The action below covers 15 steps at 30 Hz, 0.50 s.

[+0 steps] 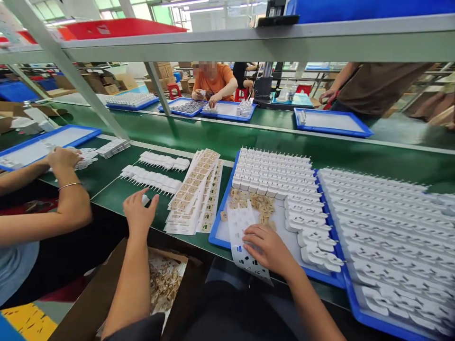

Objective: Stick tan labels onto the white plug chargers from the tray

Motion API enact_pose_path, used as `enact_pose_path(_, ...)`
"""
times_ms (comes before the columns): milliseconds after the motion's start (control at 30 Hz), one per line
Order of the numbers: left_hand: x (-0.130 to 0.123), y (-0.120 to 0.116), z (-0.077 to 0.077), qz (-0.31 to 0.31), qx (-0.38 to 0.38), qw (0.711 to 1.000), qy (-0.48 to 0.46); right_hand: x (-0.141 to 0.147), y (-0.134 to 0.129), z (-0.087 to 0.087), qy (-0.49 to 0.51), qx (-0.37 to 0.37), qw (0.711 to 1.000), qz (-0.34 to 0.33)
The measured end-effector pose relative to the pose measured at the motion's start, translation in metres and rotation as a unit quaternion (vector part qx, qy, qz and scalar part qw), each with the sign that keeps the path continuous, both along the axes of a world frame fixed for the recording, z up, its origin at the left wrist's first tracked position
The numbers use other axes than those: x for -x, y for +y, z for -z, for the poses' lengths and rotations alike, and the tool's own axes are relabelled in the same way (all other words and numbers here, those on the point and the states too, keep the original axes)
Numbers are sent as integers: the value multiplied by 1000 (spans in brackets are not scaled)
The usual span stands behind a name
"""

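My left hand (138, 213) is near the front of a row of white plastic housings (152, 179) with thin metal pins. A small white housing (145, 200) shows between its thumb and fingers, partly hidden by the hand. My right hand (265, 246) lies with fingers extended over a partly peeled label sheet (245, 232), which hangs over the front edge of a blue-rimmed tray (219, 236). Loose tan label pieces (263, 206) are heaped just beyond that hand. Rows of white housings (270, 170) fill the tray's back and right side.
Stacked label sheets (195, 189) lie between my hands. Another tray (350, 303) of housings stands at right. A box of tan scraps (165, 279) sits below the table edge. A co-worker's arms (67, 189) are at left; a person in orange (222, 80) works opposite, beneath the overhead shelf (227, 47).
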<state>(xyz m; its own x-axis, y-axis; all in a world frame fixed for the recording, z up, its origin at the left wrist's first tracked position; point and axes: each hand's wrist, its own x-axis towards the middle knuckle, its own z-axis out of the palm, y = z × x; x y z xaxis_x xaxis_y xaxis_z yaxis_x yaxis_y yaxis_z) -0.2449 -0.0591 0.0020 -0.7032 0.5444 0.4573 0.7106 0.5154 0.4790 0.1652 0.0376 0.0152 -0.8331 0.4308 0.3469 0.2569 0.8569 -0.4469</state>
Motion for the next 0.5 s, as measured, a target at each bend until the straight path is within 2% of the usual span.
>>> enact_pose_path(67,-42,6,-1,124,-15,992,-15,-2,-4,-1,-10,8,1000,-9)
enact_pose_path(167,-110,21,-1,316,-8,948,-23,-10,-14,-3,-22,22,999,-11)
enact_pose_path(233,-147,32,1,386,15,922,-8,-17,-20,-4,-22,33,999,0)
enact_pose_path(333,-175,45,6,413,71,908,15,-26,-27,-6,-19,48,999,16)
enact_pose_path(500,-176,55,10,408,118,905,20,-31,-27,-7,-21,66,997,29)
